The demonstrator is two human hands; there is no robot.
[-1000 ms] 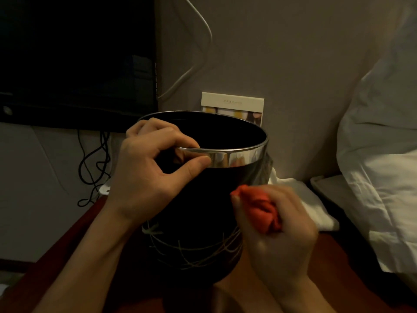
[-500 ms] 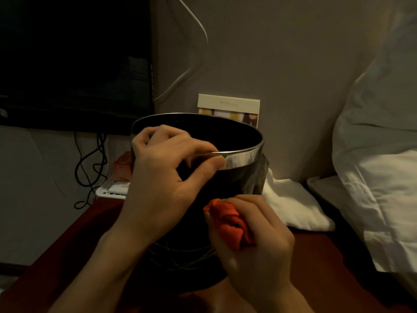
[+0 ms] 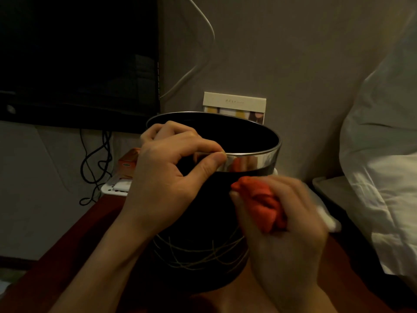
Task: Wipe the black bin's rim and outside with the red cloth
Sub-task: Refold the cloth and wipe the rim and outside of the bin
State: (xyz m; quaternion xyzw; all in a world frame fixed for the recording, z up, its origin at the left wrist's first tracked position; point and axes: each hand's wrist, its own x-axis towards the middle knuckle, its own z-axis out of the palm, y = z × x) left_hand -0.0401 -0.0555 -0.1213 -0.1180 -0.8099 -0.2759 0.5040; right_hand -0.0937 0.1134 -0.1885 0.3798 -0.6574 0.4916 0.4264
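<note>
- I see the black bin (image 3: 198,227) standing upright near the middle of a dark red-brown table (image 3: 74,251), its mouth open and a shiny metal band (image 3: 252,162) running round the rim
- My left hand (image 3: 167,177) grips the near-left part of that rim, thumb pressed on the outside of the band and the curled fingers hooked over the edge into the bin
- My right hand (image 3: 286,227) is closed in a fist around the bunched red cloth (image 3: 261,206), which pokes out at the thumb side and lies against the bin's dark wall just under the band, on the near-right side; the hand is blurred
- Thin pale lines cross the lower part of the bin's outside
- A dark screen (image 3: 76,57) hangs on the far-left wall, black cables (image 3: 94,163) dangling under it, and a white cable (image 3: 203,53) loops down the beige wall
- Behind the bin a small card (image 3: 234,105) leans against the wall
- To the left of the bin sit an orange box (image 3: 128,163) and a white tray (image 3: 115,188) at the table's far edge
- On the right lies white bedding (image 3: 379,168), and a white cloth (image 3: 327,220) rests just beyond my right hand
</note>
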